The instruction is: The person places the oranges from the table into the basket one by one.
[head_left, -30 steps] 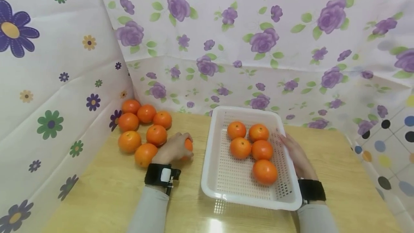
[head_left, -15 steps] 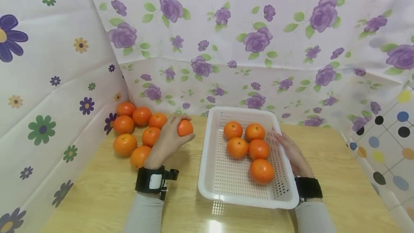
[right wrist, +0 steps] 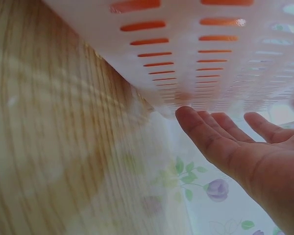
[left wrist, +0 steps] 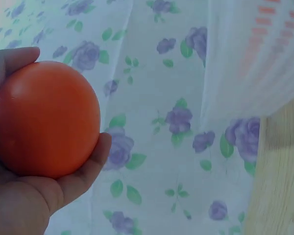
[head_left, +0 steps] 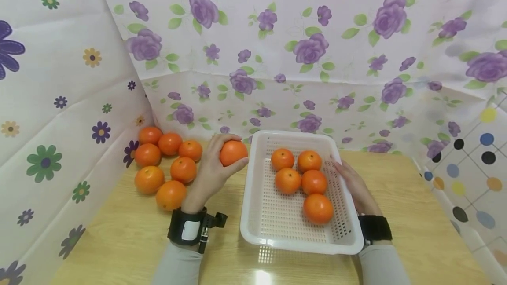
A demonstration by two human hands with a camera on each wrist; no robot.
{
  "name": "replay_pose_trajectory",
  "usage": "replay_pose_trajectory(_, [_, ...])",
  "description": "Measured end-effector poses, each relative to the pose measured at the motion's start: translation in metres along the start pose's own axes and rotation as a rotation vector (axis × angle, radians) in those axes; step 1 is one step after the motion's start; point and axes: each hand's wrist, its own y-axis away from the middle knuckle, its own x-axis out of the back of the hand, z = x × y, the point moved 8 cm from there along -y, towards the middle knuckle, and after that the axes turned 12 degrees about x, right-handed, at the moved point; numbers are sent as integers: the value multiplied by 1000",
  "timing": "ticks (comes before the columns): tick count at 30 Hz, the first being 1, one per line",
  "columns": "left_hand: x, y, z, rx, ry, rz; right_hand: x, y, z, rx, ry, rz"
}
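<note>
My left hand [head_left: 211,173] holds an orange [head_left: 233,153] up off the table, just left of the basket's rim. In the left wrist view, fingers and thumb curl round the smooth orange [left wrist: 49,120]. A white perforated plastic basket [head_left: 263,236] stands at the middle, holding several oranges [head_left: 318,209]. My right hand [head_left: 358,188] grips the basket's right side, thumb at the rim. Its fingers [right wrist: 210,139] lie against the outer wall in the right wrist view. Several more oranges [head_left: 148,180] are grouped at the left.
Everything stands on a light wooden table [head_left: 222,241]. A white cloth with purple flowers [head_left: 277,56] hangs behind it. Patterned sheets line the left side [head_left: 71,153] and the right side [head_left: 471,179].
My left hand has lifted an orange from the table beside the group and carried it up and towards the basket. The right hand keeps its place on the basket.
</note>
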Motion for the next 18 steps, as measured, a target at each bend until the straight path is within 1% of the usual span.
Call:
replay_pose_trajectory(3, [-5,1,6,-44,54,-5,0,0,0,-5,0,5])
replay_pose_trajectory(7, [-16,4,14,-79,101,-33,-1,1,0,-8,0,1])
replay_pose_trajectory(11, [-25,6,22,-73,110,-77,0,0,-1,1,14,0])
replay_pose_trajectory(18, [-34,4,35,-82,87,-107,1,0,-1,-6,-8,7])
